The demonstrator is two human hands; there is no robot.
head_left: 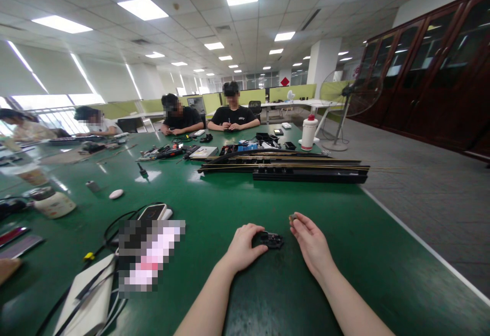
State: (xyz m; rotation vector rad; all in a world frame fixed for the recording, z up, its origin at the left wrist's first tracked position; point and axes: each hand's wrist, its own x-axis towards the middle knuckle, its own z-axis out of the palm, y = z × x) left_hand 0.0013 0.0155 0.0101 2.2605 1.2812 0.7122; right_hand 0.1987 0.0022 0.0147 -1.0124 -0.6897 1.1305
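A small black plastic frame point(271, 240), with openings and ridges on top, lies on the green table in front of me. My left hand point(247, 245) grips its left end between thumb and fingers. To the right of the frame and apart from it, my right hand point(309, 241) is raised a little. Its thumb and fingertips pinch a small grey and tan piece point(293, 217), too small to make out exactly; the fingers cover part of it.
Long black rails point(310, 176) with thin rods lie across the table ahead. Behind them stands a white bottle point(309, 134) with a red cap. At left are a white power bank point(86, 295), cables and a lidded jar point(53, 203). Several people sit around the table.
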